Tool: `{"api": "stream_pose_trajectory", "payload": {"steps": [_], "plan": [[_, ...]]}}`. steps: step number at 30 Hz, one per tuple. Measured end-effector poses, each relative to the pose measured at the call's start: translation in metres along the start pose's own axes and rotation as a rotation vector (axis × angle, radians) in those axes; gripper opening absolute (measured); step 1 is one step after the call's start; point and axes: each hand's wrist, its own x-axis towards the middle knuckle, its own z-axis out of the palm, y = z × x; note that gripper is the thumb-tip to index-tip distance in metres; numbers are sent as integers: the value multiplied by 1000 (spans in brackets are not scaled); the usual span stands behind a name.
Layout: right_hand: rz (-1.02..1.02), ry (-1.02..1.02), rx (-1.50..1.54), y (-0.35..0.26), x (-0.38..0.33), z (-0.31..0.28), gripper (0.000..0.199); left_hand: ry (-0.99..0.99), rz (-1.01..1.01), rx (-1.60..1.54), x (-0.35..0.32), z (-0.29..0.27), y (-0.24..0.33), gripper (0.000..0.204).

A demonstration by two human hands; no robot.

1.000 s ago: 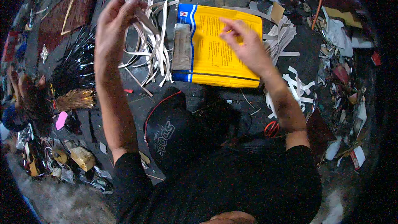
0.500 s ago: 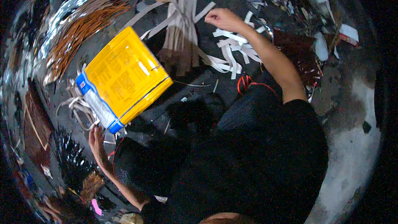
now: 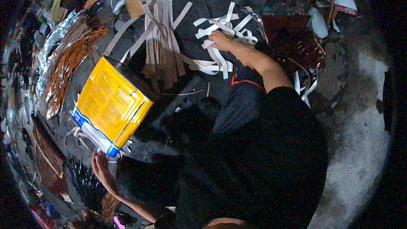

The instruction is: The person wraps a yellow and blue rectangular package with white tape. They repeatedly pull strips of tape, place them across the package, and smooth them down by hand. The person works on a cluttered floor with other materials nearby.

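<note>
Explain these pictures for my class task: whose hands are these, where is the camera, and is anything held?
There is no machine here, only a person with bare hands. The view comes from a fisheye camera worn on the head, looking down, so straight edges bend near the rim. On the dark ground are a loose pile of white strips, a bundle of grey strips, orange-brown strands and a boxy yellow container. The right hand is in among the white strips; I cannot tell whether its grip has closed on any. The left hand is by the container's blue end, its hold unclear too.
</note>
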Motion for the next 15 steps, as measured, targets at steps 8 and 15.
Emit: {"api": "stream_pose_trajectory", "payload": {"steps": [8,15], "plan": [[-133,-417,179,-85,8,4,57,-1,92,105,-8,26,29,44],[-55,-461,9,-118,2,32,38,61,151,184,11,7,33,42]]}}
